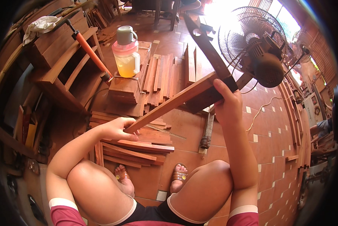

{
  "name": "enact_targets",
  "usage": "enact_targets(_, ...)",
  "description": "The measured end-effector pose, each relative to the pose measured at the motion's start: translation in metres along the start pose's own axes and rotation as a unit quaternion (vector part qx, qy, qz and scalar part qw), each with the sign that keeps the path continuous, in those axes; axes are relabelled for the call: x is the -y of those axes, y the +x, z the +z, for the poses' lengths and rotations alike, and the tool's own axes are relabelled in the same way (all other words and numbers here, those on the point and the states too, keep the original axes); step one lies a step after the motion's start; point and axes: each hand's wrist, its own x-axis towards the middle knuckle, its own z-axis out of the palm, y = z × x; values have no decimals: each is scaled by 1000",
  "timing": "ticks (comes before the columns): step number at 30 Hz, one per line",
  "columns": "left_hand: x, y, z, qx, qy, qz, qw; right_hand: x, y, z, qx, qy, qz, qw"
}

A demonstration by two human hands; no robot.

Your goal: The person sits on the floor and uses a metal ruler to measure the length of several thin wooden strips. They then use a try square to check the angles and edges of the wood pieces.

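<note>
My left hand is closed around the lower end of a long reddish wooden strip, which slants up to the right. At its upper end my right hand grips the strip together with what looks like a try square, its thumb on top. The square's dark stock lies along the strip's underside, and its long pointed blade rises crosswise toward the upper left. Below my left hand, several cut wooden strips lie stacked on the floor near my feet. A thin ruler rests among them.
A black standing fan is close beyond my right hand. A wooden box bears a jug of yellow liquid, topped by a mug. More strips lie beside it. A wooden frame stands left. Other people partly show behind and right.
</note>
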Motion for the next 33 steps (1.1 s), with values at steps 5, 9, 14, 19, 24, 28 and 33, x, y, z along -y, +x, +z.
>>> enact_targets(5,18,3,-7,-36,-27,-17,999,8,4,-16,-17,-1,-28,999)
enact_targets(9,21,2,-11,-68,29,19,997,15,7,-30,-38,-13,-42,998)
enact_targets(14,26,-5,-22,-125,103,7,987,23,9,-30,-69,2,-80,994)
enact_targets(19,40,-12,-38,-186,61,2,981,36,12,-56,-70,18,-93,993)
enact_targets(24,46,-19,-49,-186,-29,-13,982,46,11,-67,-105,28,-90,990)
enact_targets(28,50,-21,-50,-183,-82,-13,980,46,13,-73,-116,31,-96,988)
enact_targets(33,50,-7,-37,-149,-118,-18,982,38,15,-72,-111,44,-95,988)
